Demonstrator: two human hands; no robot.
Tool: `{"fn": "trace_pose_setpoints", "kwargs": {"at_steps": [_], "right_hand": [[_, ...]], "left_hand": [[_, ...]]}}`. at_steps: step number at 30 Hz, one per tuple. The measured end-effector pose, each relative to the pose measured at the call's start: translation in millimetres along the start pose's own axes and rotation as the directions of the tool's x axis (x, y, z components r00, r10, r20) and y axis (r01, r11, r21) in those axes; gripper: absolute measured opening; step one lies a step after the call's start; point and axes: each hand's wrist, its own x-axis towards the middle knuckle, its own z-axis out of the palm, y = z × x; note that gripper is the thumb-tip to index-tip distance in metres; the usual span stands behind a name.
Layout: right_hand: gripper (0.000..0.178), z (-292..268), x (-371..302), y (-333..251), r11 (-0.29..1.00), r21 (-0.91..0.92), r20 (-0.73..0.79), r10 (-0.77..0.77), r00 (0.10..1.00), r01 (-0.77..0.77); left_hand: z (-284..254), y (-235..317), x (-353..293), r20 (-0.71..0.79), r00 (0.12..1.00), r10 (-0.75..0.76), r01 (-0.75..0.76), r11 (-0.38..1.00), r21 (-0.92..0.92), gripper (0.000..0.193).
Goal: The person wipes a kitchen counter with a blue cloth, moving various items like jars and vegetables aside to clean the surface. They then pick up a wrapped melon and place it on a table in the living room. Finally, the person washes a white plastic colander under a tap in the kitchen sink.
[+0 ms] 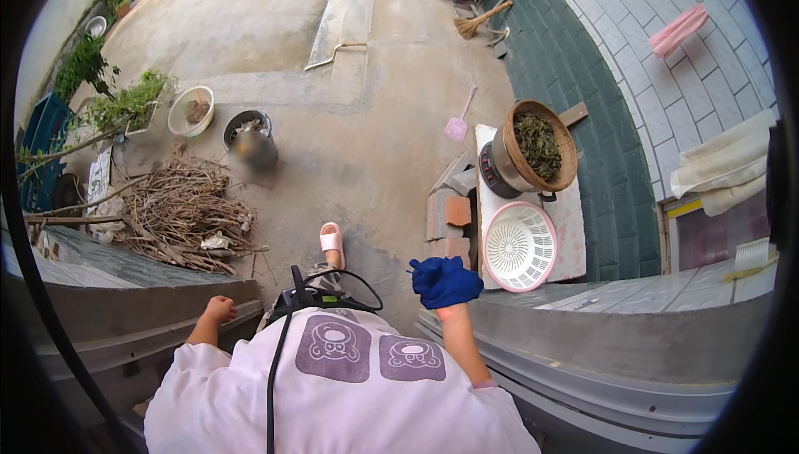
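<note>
Right hand (452, 312) carried a bunched blue cloth (446, 282); its fingers were hidden by the folds, so grip could not be told. A pink-rimmed white plastic colander (518, 246) lay just right of those fingers, a bamboo basket (570, 158) of wilted leaves (537, 146) farther beyond. Left hand (220, 310): fingers looked curled together, nothing seen in them; stick pile (187, 213) ahead. Judgement: good carrying called for gathered folds, clear of the colander.
</note>
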Motion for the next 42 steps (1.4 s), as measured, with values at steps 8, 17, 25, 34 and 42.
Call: {"fn": "trace_pose_setpoints", "kwargs": {"at_steps": [8,17,25,34,42], "right_hand": [[0.03,134.5,102.9,-101.9,0.935,-0.244,0.11,-0.238,0.965,0.258],[0.042,247.1,237.5,-203.2,0.986,-0.068,0.091,-0.144,0.985,0.151],[0.026,305.3,415.0,-341.6,0.828,-0.353,0.391,-0.293,0.873,0.436],[0.009,416.2,593.2,-483.5,0.847,-0.411,0.219,-0.266,0.939,0.336],[0.027,487.0,737.7,-588.0,0.92,-0.33,-0.206,-0.287,0.936,0.209]], "left_hand": [[33.3,239.5,94.3,0.155,0.972,0.178,-0.205,0.961,0.186,0.024],[83.7,603.2,147.7,0.157,0.723,0.673,-0.687,0.724,0.061,0.026],[84.1,692.4,177.9,0.016,0.877,0.48,-0.451,0.812,0.37,0.024],[107.7,774.4,187.6,0.047,0.99,0.132,-0.14,0.956,0.259,0.022],[143.2,1066.5,322.4,0.125,0.983,0.134,-0.154,0.974,0.167,0.03]]}}
